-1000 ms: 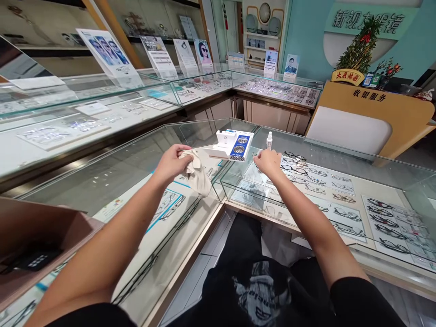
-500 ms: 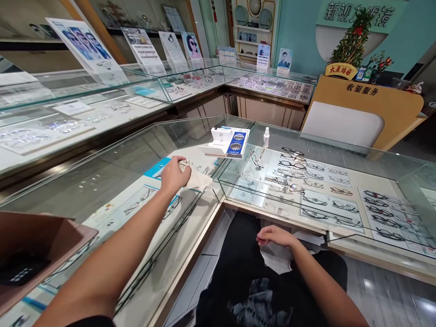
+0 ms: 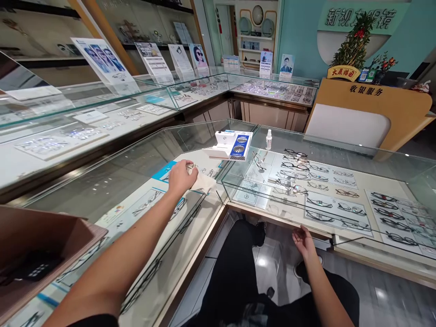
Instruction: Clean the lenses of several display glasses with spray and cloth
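Note:
My left hand (image 3: 182, 177) is closed around a cream cleaning cloth (image 3: 204, 183), pressed on the glass top of the left display case. Part of the cloth hangs out past the fingers toward the right. Below the front edge of the right display case (image 3: 279, 221), my right hand (image 3: 303, 241) is held with its fingers loosely apart and nothing in it. An opened white and blue box (image 3: 240, 144) lies on the glass beyond the cloth. Just right of it a small white bottle (image 3: 269, 140) stands upright.
Under the glass lie rows of eyeglasses (image 3: 347, 193). A pinkish-brown box (image 3: 51, 245) with a black object inside sits at the near left. Several standing cards (image 3: 105, 63) line the back counter. A yellow cashier desk (image 3: 368, 109) stands at the far right.
My right hand has moved right, from over my lap toward the right case's front edge, and its fingers have opened. My left hand stays on the cloth. The view has shifted slightly.

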`<state>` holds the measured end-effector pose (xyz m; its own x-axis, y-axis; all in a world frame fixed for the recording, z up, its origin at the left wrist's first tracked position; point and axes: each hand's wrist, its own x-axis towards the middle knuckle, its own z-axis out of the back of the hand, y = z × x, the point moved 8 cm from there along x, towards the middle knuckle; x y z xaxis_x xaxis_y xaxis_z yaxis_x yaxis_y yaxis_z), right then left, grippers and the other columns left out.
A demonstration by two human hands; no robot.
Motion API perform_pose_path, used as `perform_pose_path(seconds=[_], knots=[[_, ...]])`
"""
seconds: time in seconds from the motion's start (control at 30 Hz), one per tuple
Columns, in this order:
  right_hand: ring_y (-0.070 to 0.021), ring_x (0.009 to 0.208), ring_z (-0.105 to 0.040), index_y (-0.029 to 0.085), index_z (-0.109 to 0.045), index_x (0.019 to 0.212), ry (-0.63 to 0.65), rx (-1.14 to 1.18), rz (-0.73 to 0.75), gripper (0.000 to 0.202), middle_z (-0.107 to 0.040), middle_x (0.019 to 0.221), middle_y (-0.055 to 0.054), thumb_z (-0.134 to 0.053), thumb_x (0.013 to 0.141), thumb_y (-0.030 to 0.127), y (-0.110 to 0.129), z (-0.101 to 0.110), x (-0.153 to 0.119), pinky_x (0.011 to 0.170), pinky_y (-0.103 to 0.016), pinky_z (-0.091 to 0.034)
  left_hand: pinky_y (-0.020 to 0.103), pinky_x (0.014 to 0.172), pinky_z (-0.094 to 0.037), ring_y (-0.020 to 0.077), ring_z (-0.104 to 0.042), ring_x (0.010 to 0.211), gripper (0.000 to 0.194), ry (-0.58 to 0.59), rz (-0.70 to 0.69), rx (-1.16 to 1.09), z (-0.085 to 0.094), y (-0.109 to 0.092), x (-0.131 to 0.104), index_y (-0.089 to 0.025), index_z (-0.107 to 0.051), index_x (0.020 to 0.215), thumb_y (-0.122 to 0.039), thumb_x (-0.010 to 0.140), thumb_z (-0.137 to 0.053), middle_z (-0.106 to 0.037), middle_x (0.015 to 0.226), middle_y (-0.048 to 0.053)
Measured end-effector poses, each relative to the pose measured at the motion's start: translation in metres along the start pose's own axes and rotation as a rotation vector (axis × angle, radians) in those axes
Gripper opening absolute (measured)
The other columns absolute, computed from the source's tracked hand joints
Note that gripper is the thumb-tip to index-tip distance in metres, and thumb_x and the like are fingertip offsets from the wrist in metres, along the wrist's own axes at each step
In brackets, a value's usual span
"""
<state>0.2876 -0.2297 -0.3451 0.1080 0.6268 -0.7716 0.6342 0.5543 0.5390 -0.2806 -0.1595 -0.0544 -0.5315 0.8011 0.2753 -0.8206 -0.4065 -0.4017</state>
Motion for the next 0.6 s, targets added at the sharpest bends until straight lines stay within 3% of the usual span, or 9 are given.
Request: perform_pose_path(seconds=[0.17, 0.43, 0.6], knots=[[-0.0113, 0.073, -0.068, 0.015, -0.067, 0.091, -0.042, 0.058, 0.001, 0.022, -0.068, 0.081, 0.002, -0.069, 0.105, 0.031, -0.008, 0.004, 0.001, 0.069, -0.026, -0.059, 0.054, 0.112, -0.051, 0.0419, -0.066, 0.127, 0.044, -0.004, -0.012, 0.023, 0.002, -0.006, -0.001, -0.012, -0.067, 0.127, -0.031, 0.090, -0.055, -0.072, 0.129, 0.024], [-0.0110, 0.072, -0.068, 0.016, -0.063, 0.086, -0.059, 0.049, -0.035, 0.021, -0.066, 0.079, 0.003, -0.068, 0.104, 0.024, -0.030, 0.023, -0.036, 0.066, -0.024, -0.058, 0.055, 0.119, -0.046, 0.0441, -0.059, 0.137, 0.051, 0.028, -0.036, 0.027, 0.002, -0.017, -0.004, -0.009, -0.070, 0.129, -0.040, 0.091, -0.056, -0.068, 0.139, 0.026], [-0.0134, 0.070, -0.073, 0.021, -0.062, 0.079, -0.055, 0.029, -0.060, 0.020, -0.067, 0.074, 0.002, -0.079, 0.091, 0.025, -0.047, 0.042, -0.064, 0.068, -0.024, -0.060, 0.055, 0.127, -0.037, 0.0432, -0.054, 0.145, 0.049, 0.072, -0.129, 0.031, -0.003, -0.030, -0.008, -0.011, -0.072, 0.129, -0.041, 0.093, -0.057, -0.064, 0.152, 0.022]])
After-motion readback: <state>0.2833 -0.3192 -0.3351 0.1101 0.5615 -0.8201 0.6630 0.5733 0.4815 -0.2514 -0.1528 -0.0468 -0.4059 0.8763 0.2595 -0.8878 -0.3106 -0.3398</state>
